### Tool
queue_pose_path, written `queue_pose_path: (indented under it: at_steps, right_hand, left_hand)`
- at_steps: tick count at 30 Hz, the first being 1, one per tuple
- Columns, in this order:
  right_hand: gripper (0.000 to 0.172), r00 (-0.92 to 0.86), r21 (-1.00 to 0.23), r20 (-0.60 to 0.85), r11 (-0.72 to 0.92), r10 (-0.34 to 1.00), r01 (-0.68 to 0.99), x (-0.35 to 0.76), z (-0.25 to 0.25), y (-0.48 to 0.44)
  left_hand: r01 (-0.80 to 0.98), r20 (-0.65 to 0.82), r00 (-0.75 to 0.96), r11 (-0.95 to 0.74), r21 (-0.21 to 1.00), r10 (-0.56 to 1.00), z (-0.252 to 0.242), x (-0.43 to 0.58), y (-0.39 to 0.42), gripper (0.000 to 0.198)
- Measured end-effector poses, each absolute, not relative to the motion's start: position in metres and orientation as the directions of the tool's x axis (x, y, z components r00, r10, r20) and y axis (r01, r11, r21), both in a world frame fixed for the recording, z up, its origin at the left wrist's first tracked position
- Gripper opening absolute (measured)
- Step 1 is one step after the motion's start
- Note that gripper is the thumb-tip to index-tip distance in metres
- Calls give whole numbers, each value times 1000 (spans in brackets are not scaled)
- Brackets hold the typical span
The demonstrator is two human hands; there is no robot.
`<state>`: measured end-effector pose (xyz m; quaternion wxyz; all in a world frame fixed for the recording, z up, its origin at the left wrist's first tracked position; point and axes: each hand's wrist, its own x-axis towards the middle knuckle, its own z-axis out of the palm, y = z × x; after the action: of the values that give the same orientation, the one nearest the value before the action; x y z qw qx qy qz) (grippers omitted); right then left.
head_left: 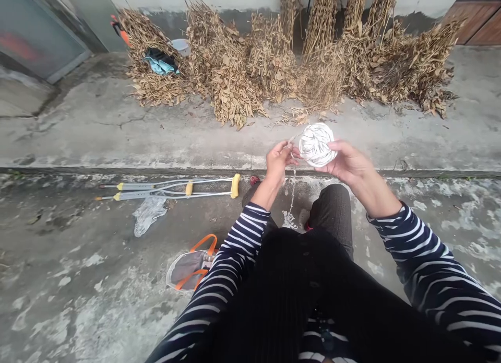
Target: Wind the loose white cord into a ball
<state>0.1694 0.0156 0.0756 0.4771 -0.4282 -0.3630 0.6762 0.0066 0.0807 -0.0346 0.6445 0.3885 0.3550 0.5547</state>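
Head cam: right hand (349,163) cups a white cord ball (317,144), fingers spread round it. Left hand (278,162) pinches something thin, too fine to make out.

The twine ball (317,144) looks glossy white plastic, the concrete ground (78,300) rough and matt.

Behind the bare left hand (277,164) and bare right hand (349,165), long sleeves (426,264) of a navy top with white horizontal stripes end on the forearms, the stripes thin and closely spaced at the cuffs. Below the grip, a black cloth (282,284) covers the lap. Beyond it, under the hands, are dark grey trousers (332,214) of a finely flecked fabric, and red footwear (254,180) shows past the knees.
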Motion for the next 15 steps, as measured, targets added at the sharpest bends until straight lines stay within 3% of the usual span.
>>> queue_pose_path:
  at_steps: [3,6,11,15]
  right_hand:
    - [59,-239,-879,-239,-314,941,-358,161,81,13]
    - [57,-144,-922,-194,-231,970,-312,159,87,17]
    - [53,13,-981,-103,-99,995,-166,175,86,33]
    - [59,144,-998,33,39,989,-39,180,77,43]
  left_hand:
    - [-373,-35,152,90,923,988,-35,-1,98,34]
    - [-277,-33,231,98,956,972,-31,-5,100,34]
    - [-188,-52,608,207,960,792,-16,-11,74,49]
    - [-188,-67,743,303,934,666,-14,-11,53,53]
